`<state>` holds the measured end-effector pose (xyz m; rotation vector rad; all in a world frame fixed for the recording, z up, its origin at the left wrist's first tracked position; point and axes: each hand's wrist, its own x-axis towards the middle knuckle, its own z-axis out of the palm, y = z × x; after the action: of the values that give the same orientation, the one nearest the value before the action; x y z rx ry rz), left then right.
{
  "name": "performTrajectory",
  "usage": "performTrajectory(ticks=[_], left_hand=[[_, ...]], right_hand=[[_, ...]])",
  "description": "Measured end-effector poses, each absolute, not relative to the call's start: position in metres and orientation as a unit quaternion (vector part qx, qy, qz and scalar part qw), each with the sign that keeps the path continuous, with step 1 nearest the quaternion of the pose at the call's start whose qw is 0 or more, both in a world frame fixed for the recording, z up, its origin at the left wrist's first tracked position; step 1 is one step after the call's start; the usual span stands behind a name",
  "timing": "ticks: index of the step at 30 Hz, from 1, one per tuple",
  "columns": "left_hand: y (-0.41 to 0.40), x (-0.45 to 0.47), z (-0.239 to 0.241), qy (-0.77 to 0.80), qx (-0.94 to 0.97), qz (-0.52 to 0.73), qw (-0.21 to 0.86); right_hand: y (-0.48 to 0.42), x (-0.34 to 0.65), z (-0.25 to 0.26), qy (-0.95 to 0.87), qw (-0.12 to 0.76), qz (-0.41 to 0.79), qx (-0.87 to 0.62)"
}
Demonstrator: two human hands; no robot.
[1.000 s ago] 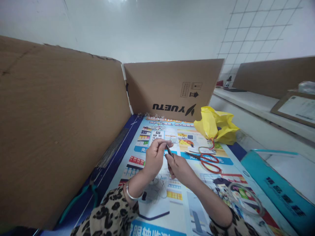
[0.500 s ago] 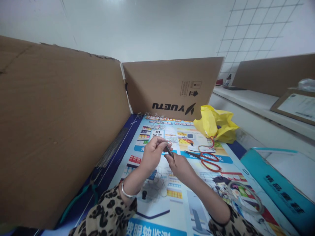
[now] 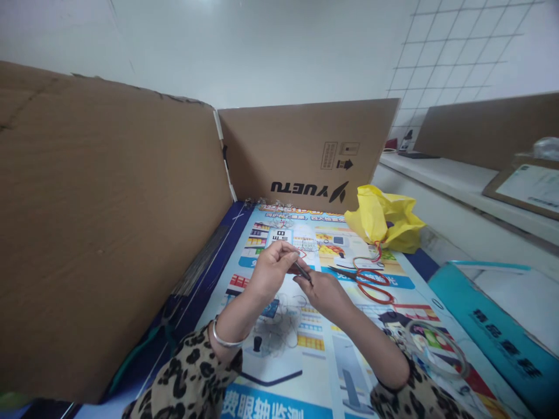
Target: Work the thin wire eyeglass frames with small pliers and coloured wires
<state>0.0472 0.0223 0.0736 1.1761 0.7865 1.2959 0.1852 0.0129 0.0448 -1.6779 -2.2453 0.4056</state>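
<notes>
In the middle of the view my two hands meet above the printed sheet. My right hand (image 3: 326,292) is closed round a slim dark rod-like tool (image 3: 303,270) that slants up toward the left fingers. My left hand (image 3: 269,272) is pinched shut at the tool's far end; what lies between its fingertips is too small to make out. A thin red line shows just behind them, and I cannot tell if it is a cord or print. Orange-handled scissors (image 3: 374,285) lie right of my right hand. Fine wire loops (image 3: 282,331) are strewn below my hands.
Cardboard panels stand left (image 3: 109,233) and behind (image 3: 301,151). A yellow bag (image 3: 384,218) with coloured cords sits at the back right. A clear ring-shaped coil (image 3: 437,352) and a teal box (image 3: 489,326) are at right. A teal-handled tool (image 3: 135,355) lies by the left panel.
The dark tool tilts slightly flatter, and my right hand has shifted a little to the right. My left hand keeps its pinch. The whole view has moved very slightly.
</notes>
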Motion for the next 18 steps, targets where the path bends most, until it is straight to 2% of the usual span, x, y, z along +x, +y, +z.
performTrajectory(ticks=[6,11,18], left_hand=[[0.026,0.047,0.070,0.340,0.503,0.534,0.588],[0.031,0.035,0.074,0.325,0.507,0.490,0.631],[0.040,0.027,0.076,0.412,0.563,0.477,0.535]], right_hand=[[0.016,0.186,0.040,-0.775,0.171,0.158,-0.588],[0.019,0.188,0.038,-0.766,0.207,0.242,-0.558],[0.020,0.190,0.036,-0.732,0.245,0.338,-0.538]])
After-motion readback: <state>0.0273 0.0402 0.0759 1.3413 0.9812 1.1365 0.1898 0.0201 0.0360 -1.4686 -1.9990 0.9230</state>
